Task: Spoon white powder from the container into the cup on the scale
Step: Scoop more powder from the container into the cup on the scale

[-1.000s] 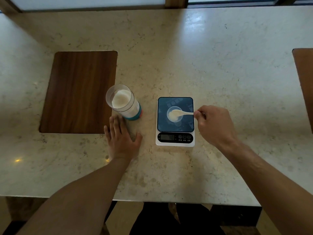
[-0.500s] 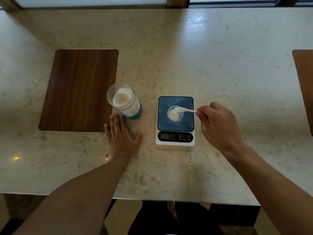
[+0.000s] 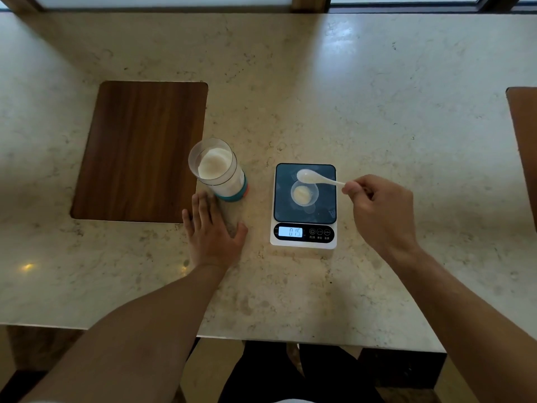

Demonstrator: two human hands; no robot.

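A clear container [image 3: 218,170] with a teal base stands open on the counter, holding white powder. To its right a small digital scale [image 3: 305,225] carries a little clear cup [image 3: 304,194] with some powder in it; the display is lit. My right hand [image 3: 380,210] pinches the handle of a white spoon [image 3: 312,177], whose bowl hovers just above and behind the cup. My left hand [image 3: 212,228] lies flat on the counter, fingers spread, just in front of the container.
A dark wooden inlay [image 3: 139,149] sits in the marble counter [image 3: 377,97] left of the container. Another wooden panel [image 3: 523,141] shows at the right edge. The counter's front edge runs close to my body.
My right hand has lifted the spoon out of the cup and drawn it up and back. The left hand and container have stayed put.
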